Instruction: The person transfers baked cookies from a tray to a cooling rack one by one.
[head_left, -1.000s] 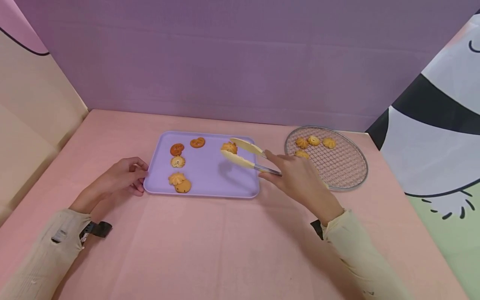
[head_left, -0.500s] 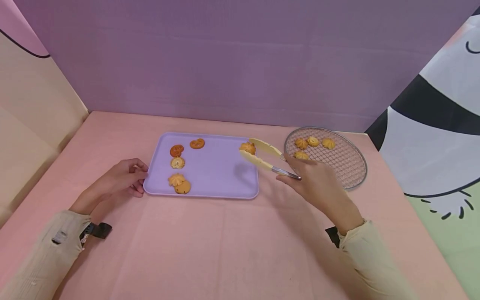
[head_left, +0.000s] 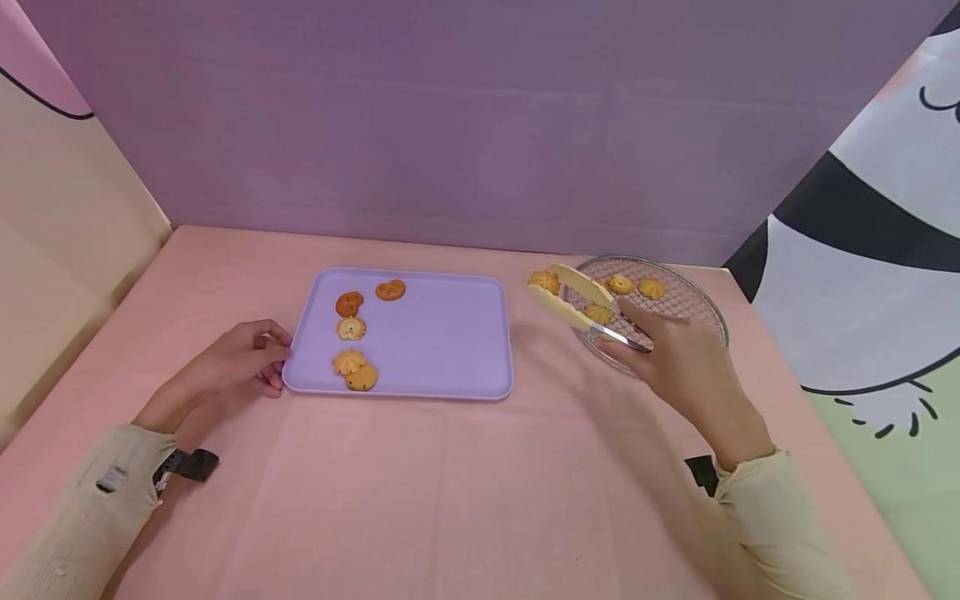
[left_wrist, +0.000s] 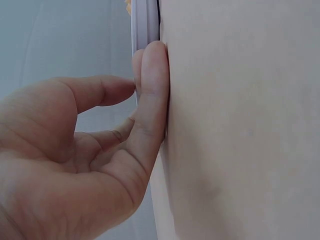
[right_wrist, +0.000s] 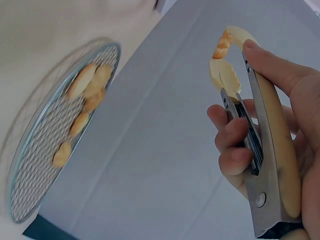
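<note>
In the head view my right hand [head_left: 686, 362] grips a pair of tongs [head_left: 566, 310] with cream-coloured tips. Between those tips is a swirled round cookie [head_left: 545, 282], held in the air between the purple tray [head_left: 442, 333] and the round wire rack [head_left: 686, 308]. The right wrist view shows fingers and thumb curled round the metal arms of the tongs [right_wrist: 267, 145], the cookie [right_wrist: 223, 45] edge-on. My left hand [head_left: 240, 358] pinches the tray's left edge. Up close in the left wrist view, the thumb and fingers [left_wrist: 154, 70] meet at the tray rim [left_wrist: 144, 22].
Two pretzel-shaped cookies [head_left: 390, 289] and several round ones [head_left: 362, 377] lie on the tray's left side. More swirled cookies [head_left: 652, 288] sit on the rack. Pink cloth [head_left: 450, 483] covers the table, with a purple wall [head_left: 450, 133] behind.
My right hand has moved right, carrying the cookie in the tongs from above the tray to the rack's left edge. My left hand has stayed at the tray's edge.
</note>
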